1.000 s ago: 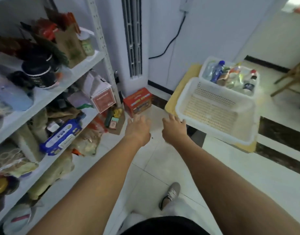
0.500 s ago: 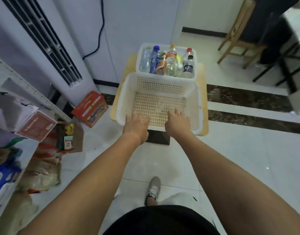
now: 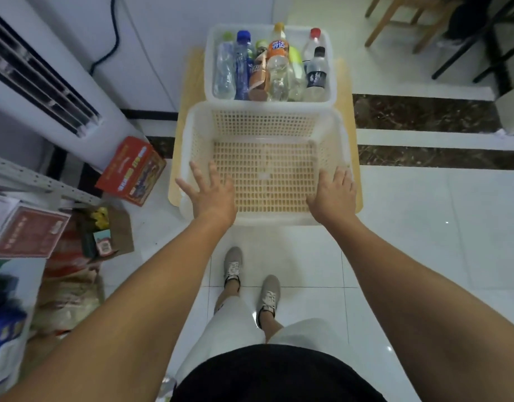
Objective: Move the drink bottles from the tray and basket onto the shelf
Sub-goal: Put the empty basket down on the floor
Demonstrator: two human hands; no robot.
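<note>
A white perforated basket [image 3: 192, 134] sits on a low wooden board [image 3: 192, 74], with nothing inside it. Behind it a smaller white tray [image 3: 332, 71] holds several drink bottles, among them a blue-capped bottle [image 3: 242, 65], an orange soda bottle [image 3: 277, 53] and a black-labelled bottle [image 3: 316, 74]. My left hand [image 3: 210, 192] hovers with spread fingers over the basket's near left corner. Over the near right corner my right hand [image 3: 334, 194] is spread the same way. Neither hand holds anything. The shelf [image 3: 32, 181] edge shows at the left.
A tall white air conditioner [image 3: 47, 82] stands at the left with a red box [image 3: 131, 171] at its foot. Packets and cartons crowd the shelf and floor at lower left. Wooden chair legs [image 3: 395, 21] stand at the upper right. My feet are on white tiles below the basket.
My view swung from the shelf to face the basket and tray. Both hands moved forward and spread apart toward the basket's near corners.
</note>
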